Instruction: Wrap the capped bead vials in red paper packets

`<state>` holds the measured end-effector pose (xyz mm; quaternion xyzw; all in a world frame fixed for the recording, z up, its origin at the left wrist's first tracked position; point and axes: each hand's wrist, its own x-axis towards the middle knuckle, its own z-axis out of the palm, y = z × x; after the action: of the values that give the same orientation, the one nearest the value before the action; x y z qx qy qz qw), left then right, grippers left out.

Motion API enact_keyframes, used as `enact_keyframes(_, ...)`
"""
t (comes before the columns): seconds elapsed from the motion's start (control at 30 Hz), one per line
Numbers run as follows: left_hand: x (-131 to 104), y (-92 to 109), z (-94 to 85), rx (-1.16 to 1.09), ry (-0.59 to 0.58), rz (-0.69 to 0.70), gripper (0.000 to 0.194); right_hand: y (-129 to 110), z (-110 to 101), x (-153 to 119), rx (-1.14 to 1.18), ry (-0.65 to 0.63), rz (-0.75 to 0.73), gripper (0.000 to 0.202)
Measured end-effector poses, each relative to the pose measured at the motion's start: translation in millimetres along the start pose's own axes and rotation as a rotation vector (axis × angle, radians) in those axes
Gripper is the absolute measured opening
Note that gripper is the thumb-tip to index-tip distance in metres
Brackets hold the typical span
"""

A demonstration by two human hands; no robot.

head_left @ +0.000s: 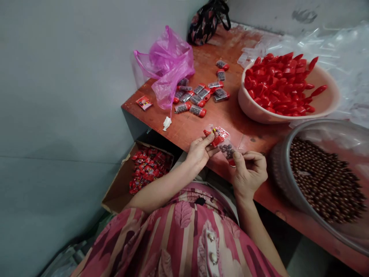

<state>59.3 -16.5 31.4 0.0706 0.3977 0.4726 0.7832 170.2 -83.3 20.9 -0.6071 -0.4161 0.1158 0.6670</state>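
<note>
Between thumb and fingers, my left hand (199, 153) pinches a small red printed plastic packet (220, 135) over the table's front edge. My right hand (249, 173) is closed on a small clear container of brown balls (226, 149) with a red end, held low and tilted just below the packet. The container's upper end meets or overlaps the packet; whether it is inside cannot be made out. Similar filled containers with red caps (197, 111) lie in a loose group farther back. One flat red packet (144, 102) rests near the table's left corner.
A pink bowl of red plastic caps (279, 84) and a grey tub of brown balls (325, 181) stand on the right. Clear empty containers (346, 69) pile up behind. A pink plastic bag (170, 61) lies at back left. Below is a cardboard box (118, 188) of red packets.
</note>
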Motion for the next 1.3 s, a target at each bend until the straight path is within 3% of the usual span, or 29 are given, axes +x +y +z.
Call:
enact_keyframes(0.37, -2.8, -10.0, 6.0, 0.02, -0.065, 0.026, 0.018, 8.4, 1.5, -5.5, -0.114, 0.028, -0.08, 0.022)
enact_keyframes(0.53, -3.9, -12.3, 7.6, 0.093, -0.134, 0.054, 0.018, 13.8, -0.3, -4.3, -0.16, 0.002, 0.068, 0.029)
enact_keyframes(0.73, -3.2, -14.5, 10.6, 0.132, -0.25, 0.08, 0.031, 14.6, 6.5, 1.4, -0.006, 0.008, 0.163, 0.028)
enact_keyframes(0.87, -0.5, -13.9, 11.2, 0.166, -0.217, 0.096, 0.033, 14.8, 9.5, -0.1, -0.006, -0.019, 0.13, 0.022)
enact_keyframes(0.97, 3.2, -8.3, 10.2, 0.159, -0.173, 0.108, 0.032, 16.8, 4.8, -6.6, -0.001, -0.208, 0.134, 0.017)
enact_keyframes(1.07, 5.8, -4.2, 9.2, 0.121, -0.132, 0.1, 0.031, 20.7, -0.1, -13.3, 0.073, -0.338, 0.198, 0.027)
enact_keyframes(1.3, -2.3, -20.3, 6.7, 0.115, -0.141, 0.017, 0.03, 26.3, 8.4, -2.8, 0.086, -0.208, 0.301, 0.027)
